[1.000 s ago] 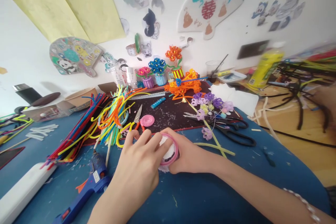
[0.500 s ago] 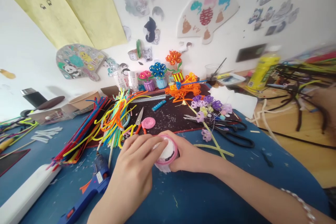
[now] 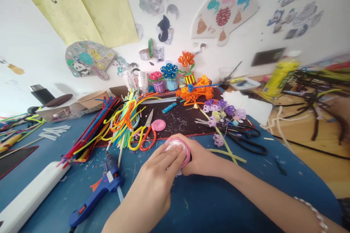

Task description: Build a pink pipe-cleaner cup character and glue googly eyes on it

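A small white cup (image 3: 177,147) with a pink pipe-cleaner band round its rim stands on the blue table near the front. My right hand (image 3: 201,160) wraps round its right side and holds it. The fingers of my left hand (image 3: 157,178) lie together on the cup's top and left side, pressing on the pink band. Just behind the cup lie orange-handled scissors (image 3: 147,134) and a pink pipe-cleaner spiral (image 3: 158,125) on the black mat (image 3: 180,118).
A heap of coloured pipe cleaners (image 3: 109,125) lies to the left, a blue glue gun (image 3: 94,198) at front left, and a white bar (image 3: 24,198) further left. Purple pipe-cleaner flowers (image 3: 221,111) and black scissors (image 3: 244,140) lie to the right. Small flower pots (image 3: 171,78) line the wall.
The view has shifted, so the scene sits a little further right. My left fingers have slid further over the cup's top. Both hands stay on the cup.
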`<state>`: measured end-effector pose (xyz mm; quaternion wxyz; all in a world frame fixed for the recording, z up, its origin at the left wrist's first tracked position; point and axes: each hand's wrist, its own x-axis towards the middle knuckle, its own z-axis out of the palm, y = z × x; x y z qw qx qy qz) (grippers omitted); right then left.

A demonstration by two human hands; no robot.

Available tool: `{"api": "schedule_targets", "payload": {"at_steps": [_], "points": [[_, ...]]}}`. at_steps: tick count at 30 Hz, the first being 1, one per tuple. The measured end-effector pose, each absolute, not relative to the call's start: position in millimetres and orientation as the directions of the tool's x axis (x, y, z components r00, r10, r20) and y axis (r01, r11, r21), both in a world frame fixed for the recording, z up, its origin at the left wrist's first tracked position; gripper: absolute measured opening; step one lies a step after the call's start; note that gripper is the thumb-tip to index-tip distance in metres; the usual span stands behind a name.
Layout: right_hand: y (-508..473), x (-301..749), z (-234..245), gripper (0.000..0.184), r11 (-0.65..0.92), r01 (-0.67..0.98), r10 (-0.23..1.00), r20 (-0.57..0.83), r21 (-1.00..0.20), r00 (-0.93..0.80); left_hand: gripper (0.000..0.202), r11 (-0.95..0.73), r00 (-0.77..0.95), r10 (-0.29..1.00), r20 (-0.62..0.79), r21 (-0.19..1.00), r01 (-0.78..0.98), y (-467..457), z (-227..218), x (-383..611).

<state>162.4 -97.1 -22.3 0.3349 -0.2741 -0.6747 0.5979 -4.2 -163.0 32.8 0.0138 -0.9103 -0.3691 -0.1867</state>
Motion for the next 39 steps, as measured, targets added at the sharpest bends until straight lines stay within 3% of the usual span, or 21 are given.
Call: {"api": "schedule_targets", "payload": {"at_steps": [4, 8, 11, 14, 17, 20, 24, 29, 39], "points": [[-91.8, 163.0, -26.3, 0.070, 0.141, -0.036, 0.790, 0.134, -0.989, -0.598, 0.064, -0.671, 0.548, 0.723, 0.420, 0.240, 0.702, -163.7, 47.8, -13.7], [-83.7, 158.5, -22.6, 0.070, 0.211, -0.041, 0.830, 0.201, -0.977, -0.520, 0.038, -0.423, 0.142, 0.833, 0.534, 0.450, 0.787, -148.8, 53.8, -22.6], [-72.0, 149.3, -16.6, 0.066, 0.186, -0.188, 0.849, 0.254, -0.964, -0.463, 0.039, -0.229, -0.065, 0.937, 0.343, 0.745, 0.626, -124.5, 48.6, -17.2], [-53.5, 139.8, -8.8, 0.068, 0.288, -0.230, 0.860, 0.357, -0.929, -0.365, 0.053, -0.096, -0.106, 0.987, 0.124, 0.966, 0.241, -99.7, 44.5, -8.3], [-34.1, 134.2, -1.0, 0.074, 0.451, -0.163, 0.828, 0.479, -0.878, -0.292, 0.061, -0.005, -0.088, 0.996, 0.014, 0.995, 0.098, -83.4, 44.1, -5.2], [-22.9, 134.3, 3.9, 0.075, 0.491, -0.187, 0.811, 0.525, -0.851, -0.259, 0.062, 0.000, -0.027, 1.000, 0.001, 0.999, 0.035, -71.9, 41.6, -5.9], [-23.3, 142.8, 8.2, 0.086, 0.348, -0.273, 0.828, 0.431, -0.897, -0.360, 0.072, -0.099, 0.005, 0.995, 0.099, 0.994, -0.040, -56.5, 34.0, -5.4], [-25.0, 151.2, 11.0, 0.056, 0.329, -0.296, 0.890, 0.399, -0.897, -0.219, 0.073, -0.198, 0.000, 0.980, 0.199, 0.979, -0.057, -54.1, 37.0, -4.5], [-35.2, 153.6, 13.0, 0.050, 0.240, -0.332, 0.939, 0.304, -0.912, -0.158, 0.059, -0.303, 0.038, 0.952, 0.302, 0.952, 0.033, -66.0, 41.6, 3.0]]}}
